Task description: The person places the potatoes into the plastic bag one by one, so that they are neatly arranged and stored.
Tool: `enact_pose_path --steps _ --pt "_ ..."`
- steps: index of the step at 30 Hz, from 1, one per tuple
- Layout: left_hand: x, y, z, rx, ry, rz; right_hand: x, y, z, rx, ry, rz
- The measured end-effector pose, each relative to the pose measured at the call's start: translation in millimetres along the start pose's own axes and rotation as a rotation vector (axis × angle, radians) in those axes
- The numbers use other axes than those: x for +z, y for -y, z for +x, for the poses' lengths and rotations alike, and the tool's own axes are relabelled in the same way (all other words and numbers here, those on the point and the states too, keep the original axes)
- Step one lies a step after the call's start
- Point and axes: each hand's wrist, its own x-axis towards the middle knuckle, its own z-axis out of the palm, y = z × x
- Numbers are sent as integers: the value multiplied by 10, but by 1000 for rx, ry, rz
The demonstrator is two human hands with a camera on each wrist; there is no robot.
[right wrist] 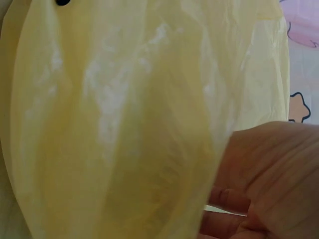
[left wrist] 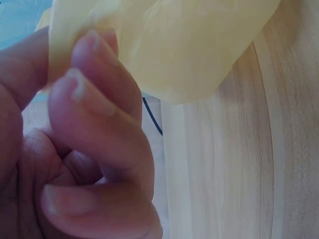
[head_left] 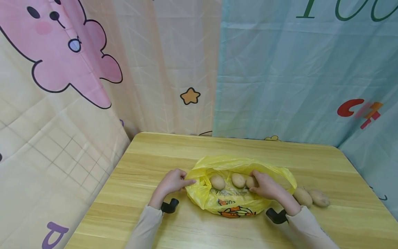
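A yellow plastic bag point(head_left: 236, 204) lies on the table with its mouth spread wide. My left hand point(head_left: 172, 181) pinches the bag's left rim between thumb and curled fingers; the left wrist view shows the thin plastic point(left wrist: 184, 55) there. Inside the bag, one potato point(head_left: 218, 182) sits at the left and a second potato point(head_left: 238, 180) beside it. Reaching in over the near right side, my right hand point(head_left: 265, 185) holds a third potato point(head_left: 250, 182), partly covered by its fingers. In the right wrist view the bag's side point(right wrist: 114, 124) hides most of the fingers.
Two more potatoes, a nearer one point(head_left: 302, 197) and a farther-right one point(head_left: 319, 198), lie outside the bag beside my right forearm. The wooden table point(head_left: 130, 193) ends at printed curtains point(head_left: 174, 69) behind and at both sides.
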Motion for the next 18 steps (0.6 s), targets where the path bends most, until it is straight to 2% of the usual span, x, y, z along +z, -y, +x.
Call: enact_pose_path --steps 18 --pt "3 3 0 4 -2 -8 0 42 -21 25 -42 -6"
